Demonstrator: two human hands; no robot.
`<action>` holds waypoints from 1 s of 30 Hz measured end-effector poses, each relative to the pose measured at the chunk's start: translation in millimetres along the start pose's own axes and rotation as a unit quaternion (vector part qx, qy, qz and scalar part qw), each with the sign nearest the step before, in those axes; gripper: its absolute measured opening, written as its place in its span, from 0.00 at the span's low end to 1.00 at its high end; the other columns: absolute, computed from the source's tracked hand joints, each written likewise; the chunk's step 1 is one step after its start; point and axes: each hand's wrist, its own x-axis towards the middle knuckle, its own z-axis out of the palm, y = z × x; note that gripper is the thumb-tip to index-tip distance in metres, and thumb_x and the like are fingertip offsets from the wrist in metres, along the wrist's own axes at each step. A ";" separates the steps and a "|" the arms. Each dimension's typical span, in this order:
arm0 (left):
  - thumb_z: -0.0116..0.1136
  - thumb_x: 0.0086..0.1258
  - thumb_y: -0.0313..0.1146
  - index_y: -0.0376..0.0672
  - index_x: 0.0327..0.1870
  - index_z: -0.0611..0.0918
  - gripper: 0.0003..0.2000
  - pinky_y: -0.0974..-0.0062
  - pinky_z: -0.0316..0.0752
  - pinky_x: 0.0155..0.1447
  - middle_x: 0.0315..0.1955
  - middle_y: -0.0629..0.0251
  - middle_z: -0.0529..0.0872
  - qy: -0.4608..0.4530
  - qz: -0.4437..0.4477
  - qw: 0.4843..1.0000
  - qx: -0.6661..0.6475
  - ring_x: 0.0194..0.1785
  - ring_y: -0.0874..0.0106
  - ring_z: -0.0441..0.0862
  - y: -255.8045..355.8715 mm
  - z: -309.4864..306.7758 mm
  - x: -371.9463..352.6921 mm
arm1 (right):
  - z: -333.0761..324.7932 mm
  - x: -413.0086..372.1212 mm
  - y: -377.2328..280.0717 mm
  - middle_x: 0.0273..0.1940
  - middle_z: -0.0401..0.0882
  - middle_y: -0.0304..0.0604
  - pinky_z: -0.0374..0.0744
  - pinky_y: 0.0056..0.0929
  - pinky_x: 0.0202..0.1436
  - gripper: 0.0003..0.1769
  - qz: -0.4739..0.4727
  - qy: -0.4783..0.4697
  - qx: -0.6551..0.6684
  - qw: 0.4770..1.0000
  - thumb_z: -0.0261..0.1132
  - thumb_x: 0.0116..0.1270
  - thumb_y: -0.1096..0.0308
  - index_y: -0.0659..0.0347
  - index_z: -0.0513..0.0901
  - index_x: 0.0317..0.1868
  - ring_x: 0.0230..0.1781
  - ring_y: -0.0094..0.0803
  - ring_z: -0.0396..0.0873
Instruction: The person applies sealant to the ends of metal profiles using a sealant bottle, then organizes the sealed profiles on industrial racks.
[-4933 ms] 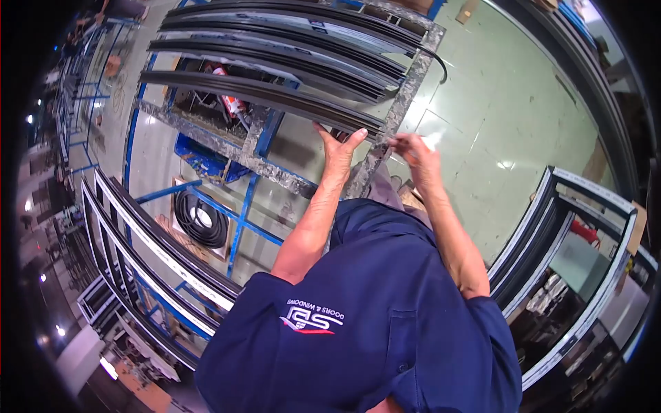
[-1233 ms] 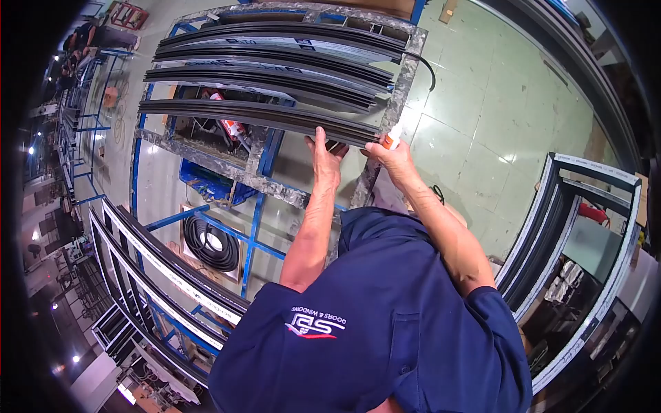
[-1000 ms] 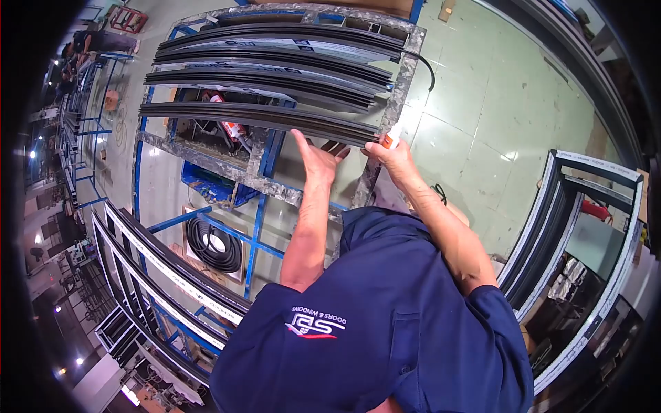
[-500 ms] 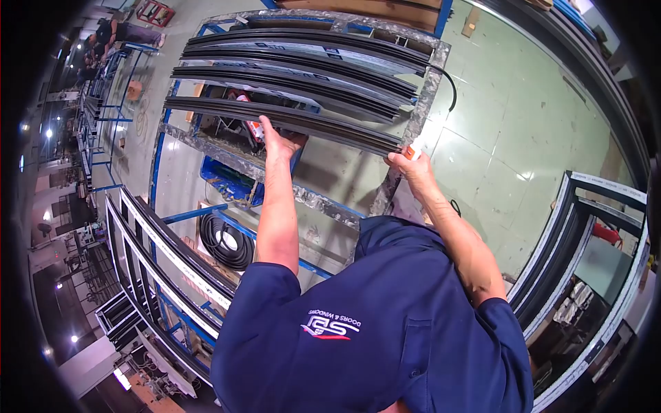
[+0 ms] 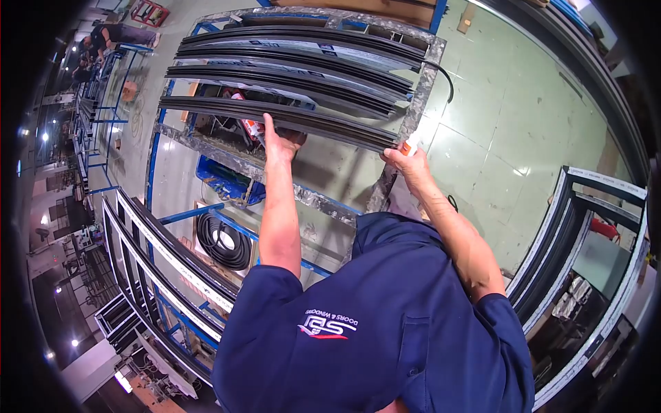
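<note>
Several long dark profiles lie side by side across a worn rectangular frame table. My left hand is wrapped round the underside of the nearest profile, left of its middle, with the thumb up along its near side. At the right end of that profile is my right hand, its fingers partly hidden by the profile end. A white tube with an orange part shows at the fingers of my right hand. A red and white object lies beneath the profile beside my left hand.
A blue bin and a coil of black strip are at the lower left. Large window frames stand at the left and right. Co-workers are at the far upper left. A black strip curves off the table's right edge.
The view has shifted slightly, so the profiles sit a little further left. Both hands keep nearly the same hold on the nearest profile.
</note>
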 end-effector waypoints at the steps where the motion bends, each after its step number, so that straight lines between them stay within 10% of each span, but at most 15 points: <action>1: 0.59 0.65 0.73 0.52 0.67 0.77 0.39 0.46 0.73 0.63 0.63 0.57 0.78 -0.013 0.017 0.999 0.039 0.67 0.57 0.75 -11.3 -1.9 -1.0 | 3.1 0.3 0.8 0.27 0.75 0.33 0.81 0.28 0.42 0.16 -0.007 0.011 0.003 1.000 0.76 0.61 0.70 0.57 0.73 0.30 0.29 0.23 0.78; 10: 0.69 0.67 0.50 0.55 0.83 0.33 0.57 0.41 0.69 0.69 0.75 0.59 0.62 -0.087 0.095 0.991 0.037 0.73 0.56 0.68 -139.5 36.0 -61.1 | 5.6 -2.9 -3.8 0.24 0.75 0.33 0.80 0.26 0.40 0.16 -0.012 0.011 -0.012 1.000 0.76 0.60 0.69 0.57 0.74 0.27 0.26 0.23 0.76; 30: 0.76 0.58 0.29 0.45 0.81 0.27 0.65 0.59 0.56 0.81 0.75 0.54 0.57 -0.161 0.143 0.968 0.129 0.77 0.61 0.59 -174.1 63.0 -89.9 | 3.8 -4.3 -6.3 0.27 0.76 0.32 0.71 0.24 0.31 0.15 -0.007 0.023 -0.053 0.998 0.79 0.58 0.65 0.58 0.77 0.31 0.26 0.20 0.73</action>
